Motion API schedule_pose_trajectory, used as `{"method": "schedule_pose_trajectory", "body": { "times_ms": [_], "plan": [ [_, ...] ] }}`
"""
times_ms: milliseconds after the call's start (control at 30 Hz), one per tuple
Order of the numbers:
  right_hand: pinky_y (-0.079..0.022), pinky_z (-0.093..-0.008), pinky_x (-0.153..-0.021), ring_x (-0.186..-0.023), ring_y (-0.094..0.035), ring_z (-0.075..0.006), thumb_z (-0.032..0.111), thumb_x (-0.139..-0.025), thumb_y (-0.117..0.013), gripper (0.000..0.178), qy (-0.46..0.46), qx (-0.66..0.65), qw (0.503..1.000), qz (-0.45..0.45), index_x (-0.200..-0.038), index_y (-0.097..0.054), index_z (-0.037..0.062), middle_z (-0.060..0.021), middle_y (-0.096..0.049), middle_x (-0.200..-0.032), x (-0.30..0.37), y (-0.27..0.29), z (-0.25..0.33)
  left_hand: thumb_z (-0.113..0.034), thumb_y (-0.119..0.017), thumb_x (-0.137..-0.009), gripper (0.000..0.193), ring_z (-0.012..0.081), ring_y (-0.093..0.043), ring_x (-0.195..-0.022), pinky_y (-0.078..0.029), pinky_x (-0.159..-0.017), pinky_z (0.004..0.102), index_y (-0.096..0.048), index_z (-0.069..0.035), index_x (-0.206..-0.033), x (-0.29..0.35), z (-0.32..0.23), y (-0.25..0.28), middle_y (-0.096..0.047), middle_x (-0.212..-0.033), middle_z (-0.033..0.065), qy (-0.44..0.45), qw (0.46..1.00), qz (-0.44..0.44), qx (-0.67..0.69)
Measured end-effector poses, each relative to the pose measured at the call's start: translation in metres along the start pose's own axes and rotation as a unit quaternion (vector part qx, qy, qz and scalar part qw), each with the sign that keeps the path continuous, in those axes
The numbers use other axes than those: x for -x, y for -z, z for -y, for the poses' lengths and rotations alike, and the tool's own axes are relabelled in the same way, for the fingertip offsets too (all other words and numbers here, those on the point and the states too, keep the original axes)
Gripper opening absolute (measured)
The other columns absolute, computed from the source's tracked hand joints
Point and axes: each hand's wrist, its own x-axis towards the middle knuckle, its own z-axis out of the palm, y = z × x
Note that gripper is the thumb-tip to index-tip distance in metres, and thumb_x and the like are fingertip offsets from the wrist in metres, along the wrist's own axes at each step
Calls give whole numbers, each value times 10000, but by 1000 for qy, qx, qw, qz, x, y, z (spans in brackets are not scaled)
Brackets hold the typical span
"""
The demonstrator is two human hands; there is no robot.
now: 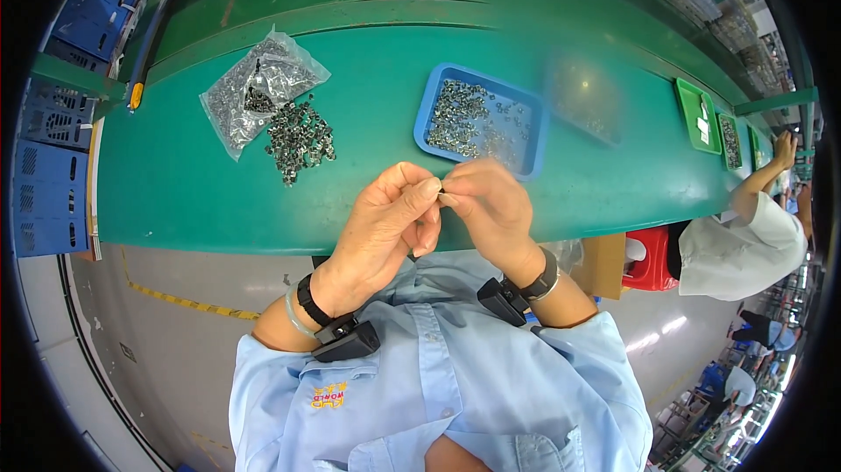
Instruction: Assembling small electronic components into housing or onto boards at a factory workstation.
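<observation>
My left hand (390, 214) and my right hand (492, 207) meet fingertip to fingertip above the table's near edge. Both are closed in a pinch around a tiny dark part (441, 192), mostly hidden by the fingers; its kind is too small to make out. Just beyond my right hand lies a blue tray (536, 126) with many small shiny metal parts (457, 113) gathered mainly on its left side. Farther left, a pile of small black and silver parts (300, 137) spreads from the mouth of a clear plastic bag (229, 109), which holds more of them.
The green table (368, 78) runs across the view. Green trays (698, 117) stand at its far right, near a co-worker in a pale shirt (745, 249). Blue crates (53, 196) are stacked at the left. A cardboard box (603, 266) and red stool (650, 260) sit below the right edge.
</observation>
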Motion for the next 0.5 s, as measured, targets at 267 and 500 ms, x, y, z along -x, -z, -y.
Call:
{"method": "schedule_pose_trajectory", "body": {
  "times_ms": [267, 500],
  "plan": [
    [-488, -289, -705, -833, -574, -180, -27, -800, -630, 97, -106, -174, 979, -16, -888, -627, 13, -100, -589, -926, 6, -2, -6, -245, -527, -936, 191, 90, -487, -529, -361, -449, 218, -514, -55, -927, 3, -5, -5, -534, -714, 16, -19, 999, 3, -36],
    [-491, -278, -713, -846, -570, -176, -39, -805, -620, 102, -116, -188, 975, -3, -895, -624, 11, -100, -582, -936, 7, 0, -5, -242, -542, -928, 187, 91, -492, -533, -365, -452, 220, -527, -56, -916, 1, -4, -1, -540, -721, 19, 14, 1000, 14, -10]
  ]
}}
